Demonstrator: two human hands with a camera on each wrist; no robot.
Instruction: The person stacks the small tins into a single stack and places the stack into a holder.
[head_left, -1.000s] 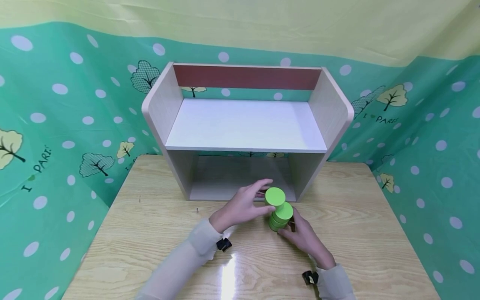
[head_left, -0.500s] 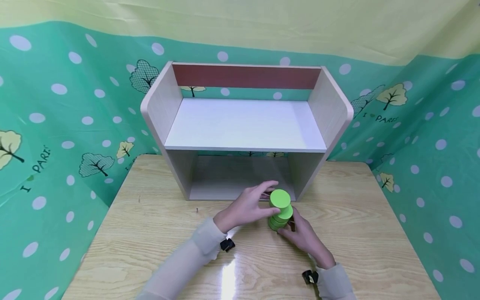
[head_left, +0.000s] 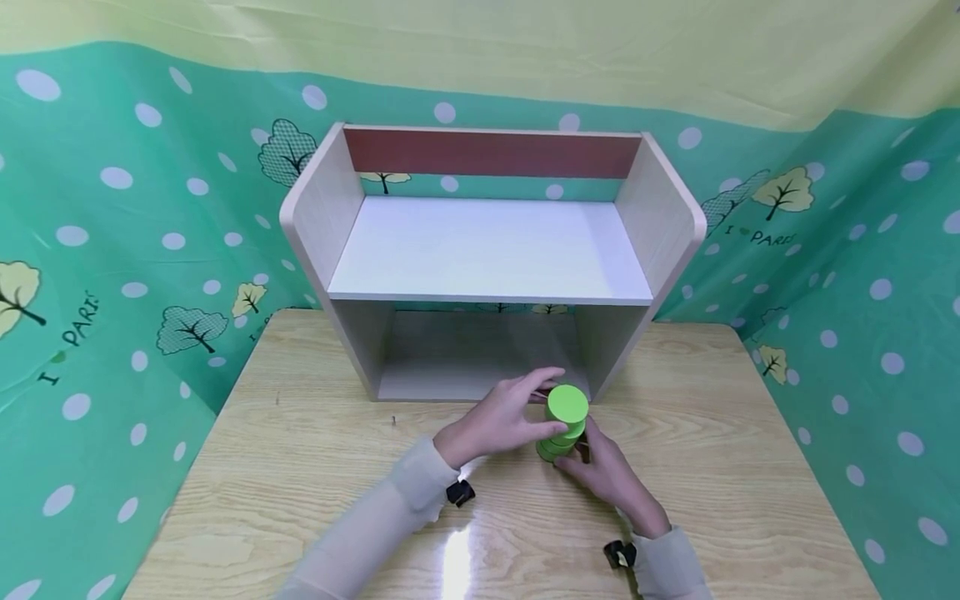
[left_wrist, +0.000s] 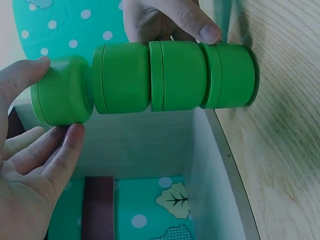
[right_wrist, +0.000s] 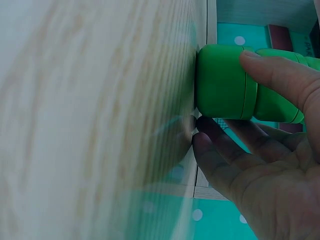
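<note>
Several round green lidded canisters form an upright stack on the table. My left hand [head_left: 504, 418] pinches the top canister [left_wrist: 62, 90] between thumb and fingertips. This canister sits slightly off line from the one beneath it [left_wrist: 122, 77]; I cannot tell whether the two touch. At the bottom of the stack, my right hand [head_left: 609, 471] holds the lowest canister [right_wrist: 222, 82], its thumb on one side near the lid seam and its fingers on the other. In the head view, the top canister [head_left: 567, 404] hides much of the stack.
Just behind the stack stands a pale two-level shelf [head_left: 491, 250] with a dark red back strip [head_left: 495, 152]. The wooden table [head_left: 300, 467] stretches to both sides. A green dotted curtain [head_left: 112, 350] surrounds it. Each wrist bears a small black camera [head_left: 460, 492].
My left hand has moved right and slightly toward me with the top canister, which now stands more nearly over the stack. The right hand has stayed in place at the bottom.
</note>
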